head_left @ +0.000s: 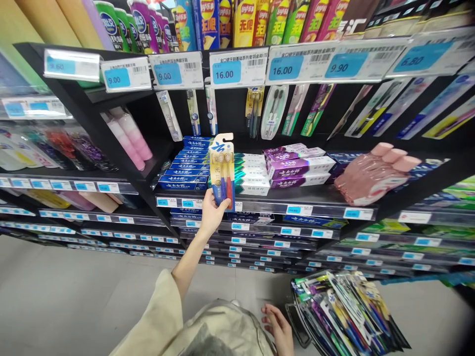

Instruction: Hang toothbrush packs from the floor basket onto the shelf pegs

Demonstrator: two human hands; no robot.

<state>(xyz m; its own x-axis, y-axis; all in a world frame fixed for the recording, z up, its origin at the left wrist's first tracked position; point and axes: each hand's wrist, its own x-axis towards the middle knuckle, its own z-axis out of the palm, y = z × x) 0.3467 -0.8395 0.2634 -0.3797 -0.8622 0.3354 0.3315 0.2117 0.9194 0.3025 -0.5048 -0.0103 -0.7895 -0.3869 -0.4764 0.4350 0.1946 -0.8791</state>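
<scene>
My left hand [212,213] is raised in front of the shelf and is closed on the lower end of a yellow toothbrush pack [222,170] with a blue and a red brush in it. The pack stands upright before stacks of blue toothpaste boxes [185,168] and white-green ones [252,178]. My right hand [279,327] is low, by my beige-clad knee, next to a black basket [299,326] full of toothbrush packs [345,311]. Its fingers are loosely apart and hold nothing.
Hanging toothbrush packs [274,111] line the rail under the price tags [237,68]. Purple toothpaste boxes [297,165] and a pink bundled pack [371,175] lie on the same shelf. Crisp tubes [208,22] stand on top. Grey floor [74,296] lies to the left.
</scene>
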